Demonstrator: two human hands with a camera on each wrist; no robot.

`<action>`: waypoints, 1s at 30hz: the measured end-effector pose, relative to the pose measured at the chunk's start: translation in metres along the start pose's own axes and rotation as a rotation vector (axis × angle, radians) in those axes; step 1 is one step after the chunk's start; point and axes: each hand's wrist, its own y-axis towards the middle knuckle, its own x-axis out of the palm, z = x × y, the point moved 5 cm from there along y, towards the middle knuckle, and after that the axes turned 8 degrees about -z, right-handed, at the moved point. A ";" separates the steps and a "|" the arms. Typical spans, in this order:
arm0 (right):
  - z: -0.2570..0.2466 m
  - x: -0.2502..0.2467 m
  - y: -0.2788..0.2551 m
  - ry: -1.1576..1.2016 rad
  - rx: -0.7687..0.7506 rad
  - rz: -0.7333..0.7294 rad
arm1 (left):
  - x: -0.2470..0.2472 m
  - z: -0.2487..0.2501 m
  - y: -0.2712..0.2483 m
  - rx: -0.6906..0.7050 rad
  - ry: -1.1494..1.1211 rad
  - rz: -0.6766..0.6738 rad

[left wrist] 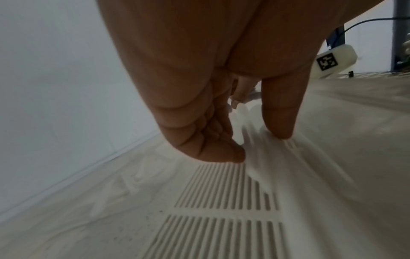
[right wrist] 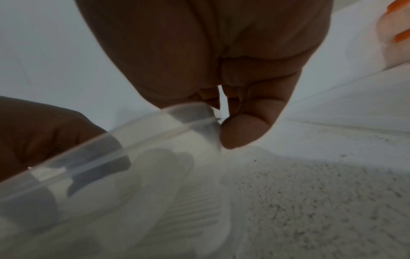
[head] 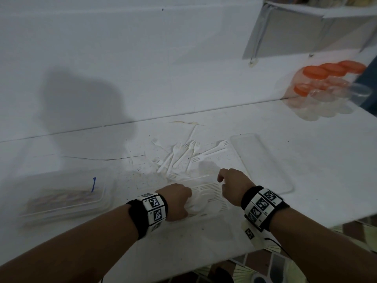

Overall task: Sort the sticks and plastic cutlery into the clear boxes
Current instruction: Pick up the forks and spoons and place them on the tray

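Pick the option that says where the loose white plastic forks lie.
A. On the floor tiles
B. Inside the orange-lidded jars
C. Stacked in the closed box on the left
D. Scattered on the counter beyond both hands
D: the head view shows the white forks strewn on the counter just past the left hand and right hand, outside any box or jar.
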 end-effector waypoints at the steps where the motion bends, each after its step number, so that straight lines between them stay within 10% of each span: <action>1: 0.000 0.000 0.000 0.004 0.003 0.001 | -0.001 0.004 0.001 0.042 -0.017 -0.008; 23: 0.001 -0.013 -0.004 -0.024 -0.079 0.022 | -0.024 -0.005 -0.016 0.165 -0.135 0.073; 30: -0.008 -0.085 0.028 -0.017 -0.094 0.068 | -0.089 -0.080 -0.030 -0.086 -0.329 0.324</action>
